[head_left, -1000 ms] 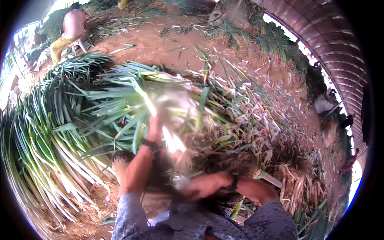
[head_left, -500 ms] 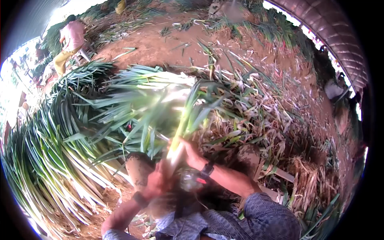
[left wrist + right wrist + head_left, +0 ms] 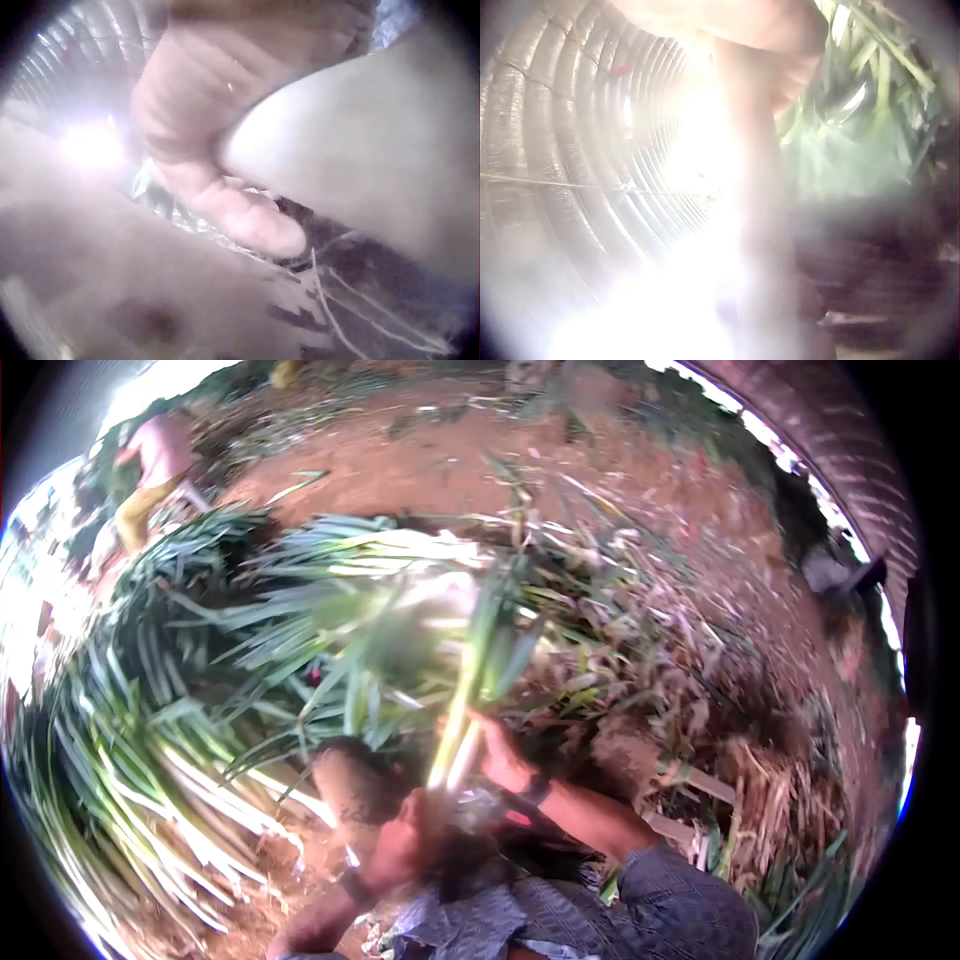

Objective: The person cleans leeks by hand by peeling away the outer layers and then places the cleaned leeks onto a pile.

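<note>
Two or so long green onions (image 3: pixel 455 735) stand tilted in front of my lap, white shafts down and blurred green leaves up. Low on the white end, my left hand (image 3: pixel 400 845) grips them; in the left wrist view its thumb (image 3: pixel 255 225) bends beside a large pale shaft (image 3: pixel 352 150), with thin roots (image 3: pixel 330 307) trailing below. Higher up, my right hand (image 3: pixel 500 755) holds the stalks where white turns green. Glare washes out much of the right wrist view, where part of that hand (image 3: pixel 765 30) shows at the top.
Rows of green onions (image 3: pixel 150 760) lie on the left, and another pile (image 3: pixel 330 585) spreads ahead. Stripped leaves and peelings (image 3: pixel 640 650) cover the ground at right, beside a bundle of dry stalks (image 3: pixel 775 800). A person (image 3: pixel 155 470) bends at the far left.
One second ago my left hand reached forward with the stalks while my right lay near my lap. Half a second ago both hands were on the stalks; since then they have shifted only slightly.
</note>
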Demonstrator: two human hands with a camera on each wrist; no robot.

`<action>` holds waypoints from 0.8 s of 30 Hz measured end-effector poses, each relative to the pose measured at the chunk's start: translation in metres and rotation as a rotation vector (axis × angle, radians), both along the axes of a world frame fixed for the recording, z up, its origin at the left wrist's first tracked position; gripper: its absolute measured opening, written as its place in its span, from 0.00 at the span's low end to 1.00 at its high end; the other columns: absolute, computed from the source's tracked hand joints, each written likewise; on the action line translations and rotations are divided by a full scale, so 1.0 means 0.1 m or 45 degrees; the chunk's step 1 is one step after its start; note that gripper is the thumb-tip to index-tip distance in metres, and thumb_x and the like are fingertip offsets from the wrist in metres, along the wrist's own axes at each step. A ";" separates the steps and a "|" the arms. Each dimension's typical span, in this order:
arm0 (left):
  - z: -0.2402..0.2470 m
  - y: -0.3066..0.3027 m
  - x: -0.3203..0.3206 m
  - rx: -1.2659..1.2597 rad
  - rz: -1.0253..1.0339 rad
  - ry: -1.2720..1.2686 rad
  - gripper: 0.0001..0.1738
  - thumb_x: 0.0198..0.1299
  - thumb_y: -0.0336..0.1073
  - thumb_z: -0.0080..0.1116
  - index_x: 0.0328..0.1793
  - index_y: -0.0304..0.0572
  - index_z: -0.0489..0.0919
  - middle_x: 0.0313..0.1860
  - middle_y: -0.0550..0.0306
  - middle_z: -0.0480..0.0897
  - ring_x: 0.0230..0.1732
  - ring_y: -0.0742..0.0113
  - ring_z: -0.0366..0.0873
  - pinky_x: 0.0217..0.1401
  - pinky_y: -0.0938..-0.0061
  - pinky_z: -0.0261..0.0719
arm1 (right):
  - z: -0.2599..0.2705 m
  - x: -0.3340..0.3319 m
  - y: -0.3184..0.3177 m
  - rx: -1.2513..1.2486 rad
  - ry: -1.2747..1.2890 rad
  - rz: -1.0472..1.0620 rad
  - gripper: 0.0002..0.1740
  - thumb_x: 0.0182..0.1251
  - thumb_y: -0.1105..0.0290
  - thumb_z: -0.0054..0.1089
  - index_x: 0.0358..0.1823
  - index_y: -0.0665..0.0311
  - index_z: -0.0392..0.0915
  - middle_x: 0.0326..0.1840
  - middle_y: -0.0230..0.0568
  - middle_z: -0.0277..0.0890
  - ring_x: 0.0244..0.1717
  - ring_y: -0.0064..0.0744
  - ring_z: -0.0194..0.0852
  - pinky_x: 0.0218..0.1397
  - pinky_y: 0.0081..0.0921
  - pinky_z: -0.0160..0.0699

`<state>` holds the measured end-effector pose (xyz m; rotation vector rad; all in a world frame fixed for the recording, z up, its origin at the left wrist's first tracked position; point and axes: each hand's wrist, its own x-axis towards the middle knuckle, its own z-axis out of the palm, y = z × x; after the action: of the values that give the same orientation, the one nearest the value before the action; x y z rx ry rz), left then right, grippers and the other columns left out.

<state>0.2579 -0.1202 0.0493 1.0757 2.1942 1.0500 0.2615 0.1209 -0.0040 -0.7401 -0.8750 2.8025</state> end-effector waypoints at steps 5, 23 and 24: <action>0.22 -0.37 0.30 -0.112 0.154 -0.035 0.45 0.65 0.50 0.61 0.77 0.34 0.50 0.54 0.30 0.77 0.29 0.37 0.83 0.31 0.49 0.83 | 0.50 -0.01 -0.26 0.126 0.068 0.088 0.25 0.73 0.57 0.55 0.61 0.72 0.71 0.51 0.48 0.79 0.53 0.42 0.79 0.61 0.38 0.76; 0.40 -5.65 -1.04 -0.974 2.145 0.920 0.37 0.70 0.50 0.55 0.77 0.35 0.60 0.69 0.36 0.71 0.68 0.40 0.69 0.69 0.54 0.68 | 0.59 -1.07 -0.15 1.416 0.403 0.854 0.33 0.64 0.68 0.67 0.68 0.71 0.64 0.58 0.48 0.77 0.55 0.35 0.78 0.60 0.32 0.77; 0.63 -5.19 -0.93 -1.096 2.324 0.641 0.38 0.70 0.50 0.55 0.76 0.34 0.59 0.71 0.36 0.69 0.70 0.41 0.68 0.71 0.51 0.66 | 0.40 -1.01 0.03 1.456 0.341 0.869 0.32 0.65 0.69 0.66 0.67 0.71 0.64 0.57 0.48 0.77 0.54 0.33 0.77 0.58 0.32 0.78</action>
<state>0.1646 -0.6395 0.1123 -1.4886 3.2080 0.0241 0.1603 0.1240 0.0356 0.1510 -2.5987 2.0398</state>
